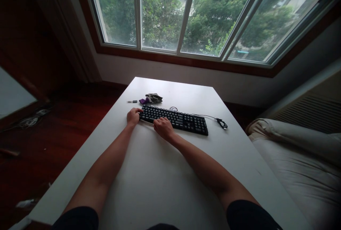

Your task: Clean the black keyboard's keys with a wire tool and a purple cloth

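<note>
1. Handling. The left hand (pixel 133 116) appears closed on the left end of the keyboard (pixel 183 120), thumb uppermost. For good control, this grip should be firm enough to prevent sliding, with the thumb bearing on the casing rather than the keys.
2. Front edge. The right hand (pixel 164 128) is curled against the near edge, left of the middle; whether it grips anything cannot be told. Light, even pressure with the fingertips would best suit this edge, since a hard push could twist the board or press keys.
3. Position. The keyboard lies on the white table (pixel 160 173), slightly aslant, its right end nearer the person.
4. Appearance. The board is black, long and slim, with pale-marked keys and a number block at right. Its legends are too small to read.
5. Surroundings. A dark bundled cable (pixel 221 123) lies beyond the right end; a crumpled grey cloth (pixel 153 97) lies behind the left end.
</note>
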The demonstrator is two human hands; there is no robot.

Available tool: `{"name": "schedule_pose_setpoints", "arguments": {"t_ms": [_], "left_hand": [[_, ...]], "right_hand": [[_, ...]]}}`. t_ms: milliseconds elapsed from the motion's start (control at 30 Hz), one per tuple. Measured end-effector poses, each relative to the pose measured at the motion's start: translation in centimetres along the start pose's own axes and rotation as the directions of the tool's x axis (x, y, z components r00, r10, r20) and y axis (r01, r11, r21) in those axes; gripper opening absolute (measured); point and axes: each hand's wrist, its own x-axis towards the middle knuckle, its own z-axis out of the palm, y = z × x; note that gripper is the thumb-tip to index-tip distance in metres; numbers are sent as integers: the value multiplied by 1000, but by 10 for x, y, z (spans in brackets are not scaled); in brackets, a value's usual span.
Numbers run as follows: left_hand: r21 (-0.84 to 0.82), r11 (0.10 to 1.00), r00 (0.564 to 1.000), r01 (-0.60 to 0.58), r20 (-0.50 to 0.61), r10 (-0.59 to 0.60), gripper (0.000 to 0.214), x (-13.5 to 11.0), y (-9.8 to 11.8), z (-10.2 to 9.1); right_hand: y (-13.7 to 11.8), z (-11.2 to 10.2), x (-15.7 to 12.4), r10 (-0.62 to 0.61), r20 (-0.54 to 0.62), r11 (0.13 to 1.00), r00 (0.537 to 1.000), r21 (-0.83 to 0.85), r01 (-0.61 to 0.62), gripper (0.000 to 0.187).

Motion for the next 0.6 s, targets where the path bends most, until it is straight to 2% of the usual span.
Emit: {"name": "schedule_pose_setpoints", "arguments": {"t_ms": [100,200,400,600], "left_hand": [[-24,1000,1000,-6,-5,6,45,0,0,-1],[-15,1000,1000,-14,-1,14,44,1,0,-1],[24,999,999,-26,-25,27,42,0,-2,1],[39,998,998,-49,-36,50,40,-2,-1,4]], "right_hand": [[-11,1,11,3,-13,1000,1000,4,-3,20],[-11,-2,11,16,-14,1000,1000,6,-16,19],[12,-9,-20,90,39,996,995,-7,-90,15],[29,-13,-46,153,40,988,987,-19,-152,14]]}}
